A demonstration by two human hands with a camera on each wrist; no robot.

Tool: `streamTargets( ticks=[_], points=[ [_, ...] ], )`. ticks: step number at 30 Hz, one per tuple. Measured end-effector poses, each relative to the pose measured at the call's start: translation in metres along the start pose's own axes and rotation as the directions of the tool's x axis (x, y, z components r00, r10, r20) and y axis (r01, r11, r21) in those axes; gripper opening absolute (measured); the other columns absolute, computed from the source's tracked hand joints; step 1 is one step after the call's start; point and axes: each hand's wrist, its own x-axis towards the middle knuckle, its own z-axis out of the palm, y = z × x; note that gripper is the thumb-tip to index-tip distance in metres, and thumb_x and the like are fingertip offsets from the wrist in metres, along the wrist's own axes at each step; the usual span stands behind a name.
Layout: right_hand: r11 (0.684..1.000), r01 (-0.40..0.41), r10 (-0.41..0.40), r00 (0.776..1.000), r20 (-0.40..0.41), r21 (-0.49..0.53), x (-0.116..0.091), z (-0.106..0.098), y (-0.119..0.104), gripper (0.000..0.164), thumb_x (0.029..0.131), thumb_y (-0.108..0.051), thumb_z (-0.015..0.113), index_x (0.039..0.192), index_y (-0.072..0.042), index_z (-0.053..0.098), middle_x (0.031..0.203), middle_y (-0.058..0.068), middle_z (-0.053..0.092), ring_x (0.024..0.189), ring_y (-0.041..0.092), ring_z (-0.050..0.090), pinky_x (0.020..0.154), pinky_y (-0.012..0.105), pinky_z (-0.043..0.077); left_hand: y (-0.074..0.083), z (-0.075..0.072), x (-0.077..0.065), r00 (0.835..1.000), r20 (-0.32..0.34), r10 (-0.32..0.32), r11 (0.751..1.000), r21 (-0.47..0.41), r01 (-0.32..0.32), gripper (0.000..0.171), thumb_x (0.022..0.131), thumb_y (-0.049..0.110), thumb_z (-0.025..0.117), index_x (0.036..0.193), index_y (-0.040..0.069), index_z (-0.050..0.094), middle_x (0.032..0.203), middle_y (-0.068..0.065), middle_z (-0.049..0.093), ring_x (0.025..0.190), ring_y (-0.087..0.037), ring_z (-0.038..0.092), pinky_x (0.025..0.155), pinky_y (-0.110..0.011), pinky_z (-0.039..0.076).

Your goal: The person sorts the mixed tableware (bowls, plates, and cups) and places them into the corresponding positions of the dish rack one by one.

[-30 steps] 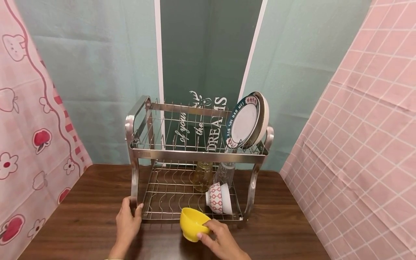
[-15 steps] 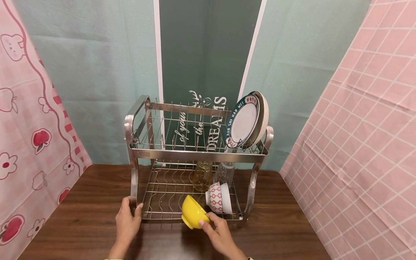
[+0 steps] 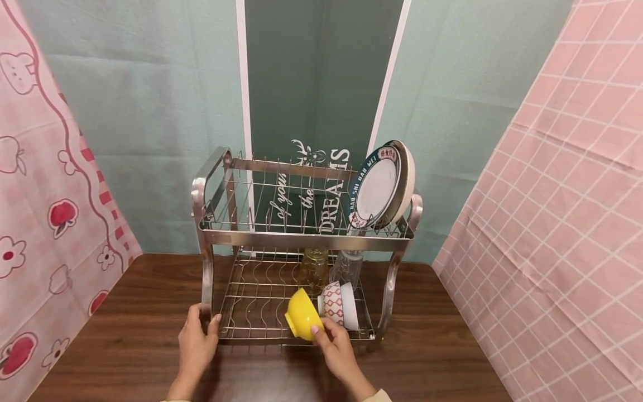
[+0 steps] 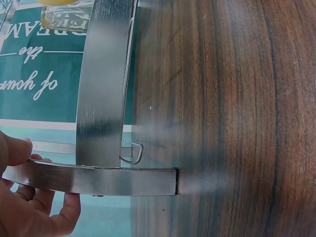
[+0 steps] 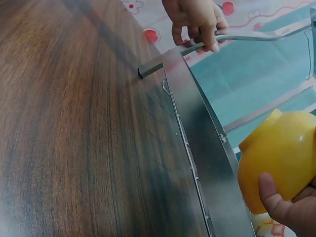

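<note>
In the head view, my right hand point(image 3: 339, 350) pinches a yellow bowl point(image 3: 303, 316) by its rim, thumb on the outside. The bowl is tipped on its side, its base to the left, over the front of the lower tier of a metal dish rack point(image 3: 306, 241). Just right of it, a white bowl with a red pattern point(image 3: 334, 304) stands on its side in that tier. My left hand point(image 3: 198, 341) grips the rack's front left leg low down; the left wrist view shows fingers and thumb around the metal bar point(image 4: 94, 179).
Behind the bowls, an amber glass point(image 3: 313, 272) and a clear glass point(image 3: 348, 268) stand on the lower tier. A blue-rimmed plate point(image 3: 375, 190) and a deeper pale dish point(image 3: 408, 181) lean at the upper tier's right. The rack stands on a brown wooden table point(image 3: 427, 357).
My right hand has lifted the yellow bowl forward from before the rack to over the lower tier's front. The bowl has turned from nearly upright onto its side. My left hand stays put.
</note>
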Motion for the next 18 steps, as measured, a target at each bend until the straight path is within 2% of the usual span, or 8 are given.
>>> streamTargets(
  ticks=[8, 18],
  points=[
    [0.995, -0.073, 0.073, 0.997, -0.004, 0.071, 0.005, 0.000, 0.004, 0.018, 0.093, 0.002, 0.050, 0.099, 0.017, 0.057, 0.090, 0.023, 0.059, 0.075, 0.022, 0.061, 0.066, 0.043, 0.052, 0.001, 0.000, 0.000, 1.000, 0.005, -0.006, 1.000, -0.003, 0.006, 0.030, 0.078, -0.004, 0.070, 0.100, 0.000, 0.049, 0.077, -0.012, 0.054, 0.069, -0.032, 0.052, 0.062, -0.049, 0.038],
    [0.982, -0.139, 0.143, 0.990, -0.020, 0.130, 0.011, 0.002, 0.009, 0.021, 0.094, 0.006, 0.044, 0.105, 0.022, 0.052, 0.094, 0.024, 0.055, 0.081, 0.036, 0.059, 0.069, 0.045, 0.051, 0.000, 0.000, 0.000, 1.000, 0.017, -0.015, 1.000, 0.008, 0.015, 0.031, 0.078, -0.004, 0.070, 0.100, 0.000, 0.049, 0.078, -0.014, 0.054, 0.070, -0.033, 0.053, 0.061, -0.050, 0.039]
  ],
)
